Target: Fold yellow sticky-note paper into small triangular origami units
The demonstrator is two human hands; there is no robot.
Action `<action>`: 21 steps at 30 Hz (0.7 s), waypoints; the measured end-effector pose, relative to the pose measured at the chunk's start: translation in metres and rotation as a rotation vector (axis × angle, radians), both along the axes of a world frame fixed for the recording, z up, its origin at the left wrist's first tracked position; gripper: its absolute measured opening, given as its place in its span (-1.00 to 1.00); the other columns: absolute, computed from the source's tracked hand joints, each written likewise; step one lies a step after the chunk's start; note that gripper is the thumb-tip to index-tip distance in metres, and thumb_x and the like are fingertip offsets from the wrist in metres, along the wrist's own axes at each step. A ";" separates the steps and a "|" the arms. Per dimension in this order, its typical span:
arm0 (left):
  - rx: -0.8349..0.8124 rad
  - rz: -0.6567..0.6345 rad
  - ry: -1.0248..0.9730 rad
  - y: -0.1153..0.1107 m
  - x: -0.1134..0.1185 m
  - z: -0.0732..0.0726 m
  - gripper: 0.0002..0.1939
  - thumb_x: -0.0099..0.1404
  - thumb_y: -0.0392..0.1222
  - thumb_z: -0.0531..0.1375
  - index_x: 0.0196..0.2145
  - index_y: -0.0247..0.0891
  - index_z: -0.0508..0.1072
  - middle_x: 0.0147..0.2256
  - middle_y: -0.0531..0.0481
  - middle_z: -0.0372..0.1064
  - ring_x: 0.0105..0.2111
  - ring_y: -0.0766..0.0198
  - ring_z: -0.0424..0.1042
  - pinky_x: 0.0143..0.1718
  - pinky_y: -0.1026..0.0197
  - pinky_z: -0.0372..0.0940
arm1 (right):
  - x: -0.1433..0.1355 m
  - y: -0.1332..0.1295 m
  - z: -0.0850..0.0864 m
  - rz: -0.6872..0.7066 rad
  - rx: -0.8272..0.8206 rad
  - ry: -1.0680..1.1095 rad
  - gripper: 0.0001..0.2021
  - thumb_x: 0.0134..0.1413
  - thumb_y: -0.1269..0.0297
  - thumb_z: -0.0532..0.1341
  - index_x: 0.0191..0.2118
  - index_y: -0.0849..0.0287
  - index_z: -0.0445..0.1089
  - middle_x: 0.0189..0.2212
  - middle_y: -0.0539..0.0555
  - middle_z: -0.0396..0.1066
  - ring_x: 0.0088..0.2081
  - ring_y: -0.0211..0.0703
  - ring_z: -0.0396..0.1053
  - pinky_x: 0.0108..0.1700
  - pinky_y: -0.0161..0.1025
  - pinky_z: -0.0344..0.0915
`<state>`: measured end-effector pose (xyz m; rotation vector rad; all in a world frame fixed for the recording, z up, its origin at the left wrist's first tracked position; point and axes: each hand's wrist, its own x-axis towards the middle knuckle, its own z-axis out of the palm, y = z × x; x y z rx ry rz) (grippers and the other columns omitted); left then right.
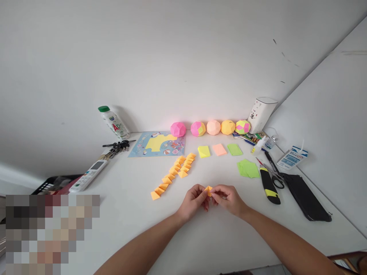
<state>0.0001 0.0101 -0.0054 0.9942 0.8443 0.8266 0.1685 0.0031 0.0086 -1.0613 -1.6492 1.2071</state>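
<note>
Between my two hands is a small folded orange paper piece (209, 190), held above the white table. My left hand (194, 199) pinches its left side with thumb and fingers. On the other side, my right hand (228, 197) has thumb and forefinger closed on the same piece. Two rows of folded orange paper units (169, 177) lie beyond my left hand. Farther back are a yellow paper pad (204, 151), a peach pad (219, 149) and a green pad (234, 149). Green paper pieces (248, 169) lie beyond my right hand.
Several paper balls (213, 127) line the wall. At left are a bottle (114, 123), keys (117, 148) and a remote (88, 175). A cutter (269, 185), scissors (277, 180), black pouch (306, 196), glue bottle (258, 145) and carton (292, 157) are at right.
</note>
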 end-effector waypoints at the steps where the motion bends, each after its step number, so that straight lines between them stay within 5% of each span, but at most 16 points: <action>1: -0.001 0.005 -0.005 0.000 0.000 0.000 -0.64 0.12 0.09 0.17 -0.44 -0.27 0.21 -0.57 0.08 0.31 -0.63 0.37 0.31 -0.60 0.28 0.25 | 0.000 0.000 -0.001 0.007 -0.009 0.000 -0.84 0.04 0.22 0.17 -0.37 0.21 0.38 -0.59 -0.01 0.38 -0.56 -0.26 0.36 -0.47 -0.29 0.37; 8: -0.063 0.002 -0.032 0.001 -0.003 -0.001 -0.69 0.11 0.02 0.18 -0.51 -0.26 0.21 -0.63 0.10 0.29 -0.70 0.39 0.27 -0.69 0.32 0.17 | 0.002 -0.003 -0.008 0.094 0.039 -0.017 -0.84 0.10 0.31 0.10 -0.25 0.21 0.39 -0.52 0.02 0.40 -0.52 -0.24 0.40 -0.46 -0.28 0.39; 13: -0.110 0.023 -0.009 0.002 -0.002 0.002 -0.67 0.08 0.05 0.18 -0.53 -0.26 0.20 -0.68 0.14 0.26 -0.76 0.43 0.19 -0.75 0.36 0.10 | 0.007 0.003 -0.012 0.138 0.304 -0.068 -0.81 0.09 0.42 0.09 -0.19 0.17 0.39 -0.29 0.12 0.36 -0.37 -0.23 0.38 -0.39 -0.29 0.38; 21: -0.105 -0.002 0.019 0.004 -0.001 0.001 -0.62 0.10 0.13 0.14 -0.53 -0.25 0.19 -0.70 0.14 0.24 -0.79 0.43 0.18 -0.79 0.37 0.09 | 0.013 0.006 -0.010 0.120 0.715 -0.379 -0.69 0.15 0.46 0.03 0.00 0.09 0.25 -0.31 0.12 0.32 -0.34 -0.20 0.31 -0.32 -0.26 0.33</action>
